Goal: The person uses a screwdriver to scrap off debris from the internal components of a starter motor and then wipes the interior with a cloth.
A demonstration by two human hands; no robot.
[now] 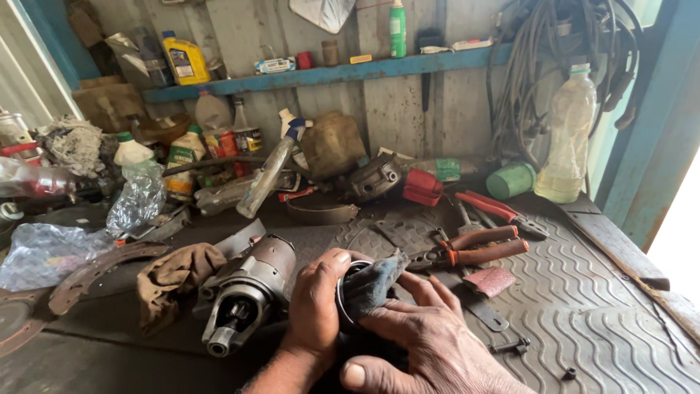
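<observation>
1. Your left hand (pixel 315 303) is clenched around a round metal housing (pixel 343 295), thumb over its rim, low in the middle of the view.
2. Your right hand (pixel 430 343) grasps a dark blue rag (pixel 372 281) and presses it into the housing's open mouth; the rag's corner sticks up above your fingers.
3. The housing sits between both hands, just above the worktop (pixel 583 306); whether it rests on it is hidden by your hands.
4. Just beside your left hand, on its outer side, lies a grey starter motor (pixel 244 292), nose end toward you, touching or nearly touching your knuckles.
5. Beyond the motor, further left, a brown cloth (pixel 171 281) lies crumpled, with a curved brake shoe (pixel 102 266) past it.
6. Just ahead of your right hand lie orange-handled pliers (pixel 470 252), jaws pointing toward the rag.
7. Further ahead and to the right are red-handled snips (pixel 496 208).
8. A small red scrap of sandpaper (pixel 488 281) lies near your right fingers, on the ribbed mat.
9. Well beyond, at the wall, stand a clear bottle (pixel 567 138) of pale liquid and a green cup (pixel 510 180) on its side.
</observation>
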